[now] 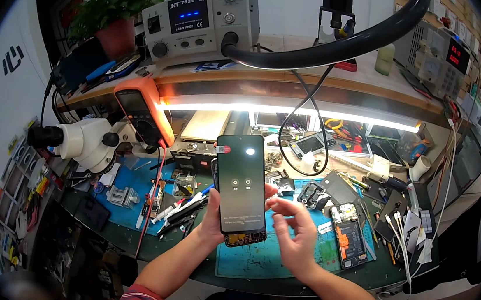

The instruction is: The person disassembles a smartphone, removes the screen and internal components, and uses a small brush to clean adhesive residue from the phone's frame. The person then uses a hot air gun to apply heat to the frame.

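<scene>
My left hand holds a phone upright over the bench, thumb along its left edge and fingertips showing past its right edge. The phone's screen is lit dark grey-green, with two small round icons at mid-height and a bright reflection near the top. Below its lower edge, exposed inner parts of a phone show. Just right of the phone is my right hand, fingers bent and thumb apart, with nothing visible in it. An opened phone body with orange inside lies on the blue mat to the right.
Left stand a white microscope and an orange multimeter. A hot-air station sits on the shelf, its thick black hose arching overhead. Pens and tools lie left; white cables hang at the right edge.
</scene>
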{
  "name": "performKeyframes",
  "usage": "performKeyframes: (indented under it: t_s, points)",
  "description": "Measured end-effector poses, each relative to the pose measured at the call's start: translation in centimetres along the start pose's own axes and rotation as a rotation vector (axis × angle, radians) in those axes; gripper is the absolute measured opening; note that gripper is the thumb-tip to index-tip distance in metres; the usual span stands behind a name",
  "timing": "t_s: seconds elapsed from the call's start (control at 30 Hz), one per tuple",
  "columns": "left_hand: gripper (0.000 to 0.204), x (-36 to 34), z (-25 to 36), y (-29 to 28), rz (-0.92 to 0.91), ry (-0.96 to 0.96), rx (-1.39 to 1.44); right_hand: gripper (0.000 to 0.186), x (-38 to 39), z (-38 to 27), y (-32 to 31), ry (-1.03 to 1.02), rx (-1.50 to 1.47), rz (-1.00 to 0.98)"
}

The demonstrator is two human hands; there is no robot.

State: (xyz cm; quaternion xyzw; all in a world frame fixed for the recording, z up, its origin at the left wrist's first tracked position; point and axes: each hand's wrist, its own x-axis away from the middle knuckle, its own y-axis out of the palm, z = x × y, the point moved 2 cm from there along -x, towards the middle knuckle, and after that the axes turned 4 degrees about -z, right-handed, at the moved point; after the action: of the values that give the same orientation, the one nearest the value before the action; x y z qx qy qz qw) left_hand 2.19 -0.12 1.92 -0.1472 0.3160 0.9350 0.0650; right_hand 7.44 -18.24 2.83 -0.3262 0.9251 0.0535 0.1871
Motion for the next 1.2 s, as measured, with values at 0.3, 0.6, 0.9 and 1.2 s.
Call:
performKeyframes:
  t_s: [0.3, 0.6, 0.9, 1.2]
  points:
    - [0.116, 0.9, -1.0, 0.4, -0.073, -0.163, -0.106, 0.057, -0.1, -1.6, -0.7, -0.55, 0.836, 0.0]
    - [0.116, 1.4, -1.2, 0.2, -0.044, -0.209, -0.084, 0.059, -0.2, -1.9, -1.1, -0.532, 0.811, 0.045]
    - [0.115, 1.0, -0.8, 0.7, -0.026, -0.195, -0.123, 0.056, -0.4, -1.8, -1.1, -0.514, 0.832, -0.004]
    - [0.116, 1.1, -1.3, 0.7, -0.042, -0.249, -0.082, 0.05, -0.4, -1.9, -1.1, -0.561, 0.829, 0.017]
